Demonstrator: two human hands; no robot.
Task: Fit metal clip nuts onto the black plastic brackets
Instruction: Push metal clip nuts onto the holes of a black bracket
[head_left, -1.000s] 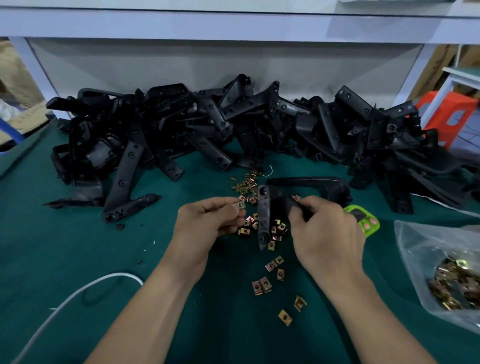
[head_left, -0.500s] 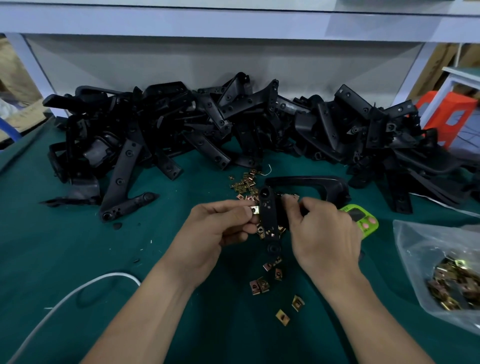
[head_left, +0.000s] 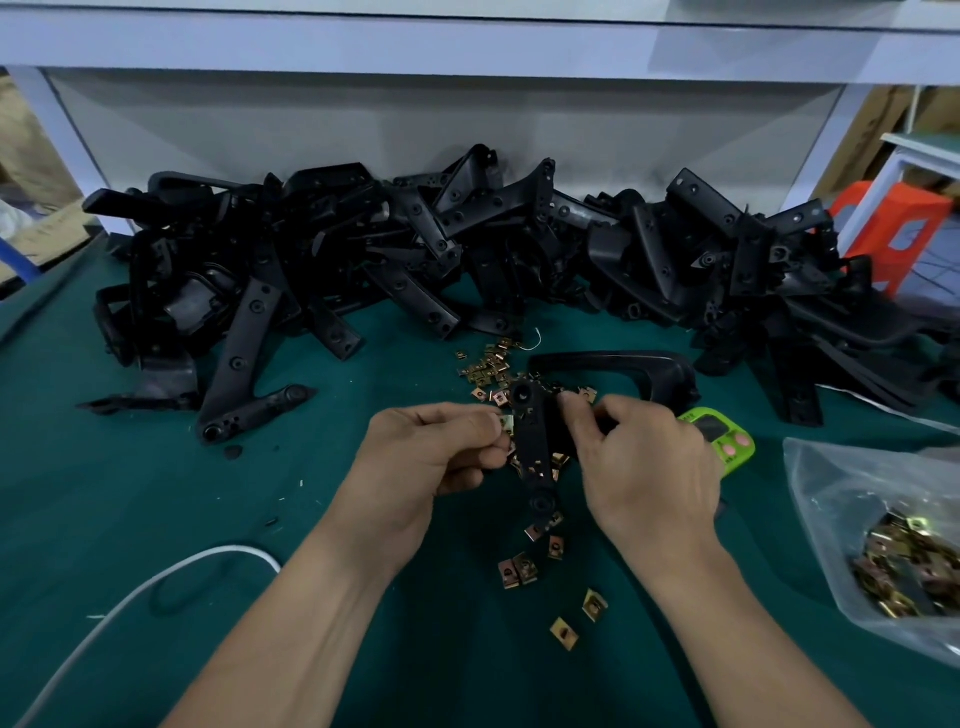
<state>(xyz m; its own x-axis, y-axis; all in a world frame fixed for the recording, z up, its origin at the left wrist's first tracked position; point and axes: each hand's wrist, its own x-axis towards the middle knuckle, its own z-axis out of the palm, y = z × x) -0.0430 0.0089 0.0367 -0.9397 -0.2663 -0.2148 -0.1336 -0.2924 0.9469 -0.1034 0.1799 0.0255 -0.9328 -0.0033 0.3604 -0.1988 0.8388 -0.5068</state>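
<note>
A black plastic bracket (head_left: 535, 447) stands between my hands above the green mat, its curved arm (head_left: 623, 361) reaching back to the right. My right hand (head_left: 639, 462) grips the bracket on its right side. My left hand (head_left: 436, 452) pinches a brass-coloured clip nut (head_left: 507, 426) against the bracket's left edge. Loose clip nuts lie behind the bracket (head_left: 488, 369) and in front of it (head_left: 540, 561).
A long heap of black brackets (head_left: 467, 249) fills the back of the table. A clear bag of clip nuts (head_left: 904, 551) lies at the right. A green timer (head_left: 727, 441) sits behind my right hand. A white cable (head_left: 156, 577) curves at the front left.
My left hand has carried the clip nut rightwards up to the bracket's left edge. My right hand has turned and lifted the bracket slightly.
</note>
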